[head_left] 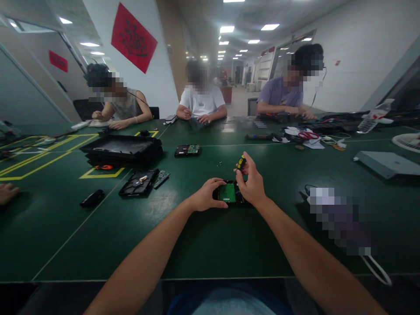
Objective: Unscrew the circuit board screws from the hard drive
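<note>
A black hard drive with a green circuit board facing up lies on the green table in front of me. My left hand curls round its left edge and holds it down. My right hand is closed on a small screwdriver with a yellow and black handle, held upright over the drive's right side. The screwdriver's tip is hidden behind my fingers.
A black tray, an opened drive and a loose green board lie to the left. Three people sit at the far side. Red scissors, a bottle and a grey box sit at right; another person's hand far left.
</note>
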Demonstrator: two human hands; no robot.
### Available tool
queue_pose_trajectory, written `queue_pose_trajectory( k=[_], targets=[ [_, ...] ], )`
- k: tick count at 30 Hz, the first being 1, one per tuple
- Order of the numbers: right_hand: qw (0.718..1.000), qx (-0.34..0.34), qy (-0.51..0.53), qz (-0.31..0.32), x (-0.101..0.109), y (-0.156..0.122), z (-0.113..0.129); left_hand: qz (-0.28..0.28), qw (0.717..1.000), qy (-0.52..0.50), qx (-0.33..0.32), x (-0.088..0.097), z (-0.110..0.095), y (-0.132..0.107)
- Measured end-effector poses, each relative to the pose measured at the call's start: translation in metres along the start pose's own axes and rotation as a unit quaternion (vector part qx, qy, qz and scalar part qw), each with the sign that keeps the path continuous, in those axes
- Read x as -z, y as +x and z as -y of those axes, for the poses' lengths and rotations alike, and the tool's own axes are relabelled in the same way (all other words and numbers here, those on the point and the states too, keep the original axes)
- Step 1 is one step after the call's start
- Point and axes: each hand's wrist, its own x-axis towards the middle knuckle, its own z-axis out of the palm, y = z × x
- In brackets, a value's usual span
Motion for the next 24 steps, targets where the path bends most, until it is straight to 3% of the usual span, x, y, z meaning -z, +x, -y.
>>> queue_pose_trajectory(
  k=[24],
  targets=[
    [1.0, -0.001, 0.002, -0.002, -0.0025, -0.0024, -0.0024, -0.016, 1.0, 0.001, -0.024, -0.0025, 0.0011, 0.0004]
  ],
)
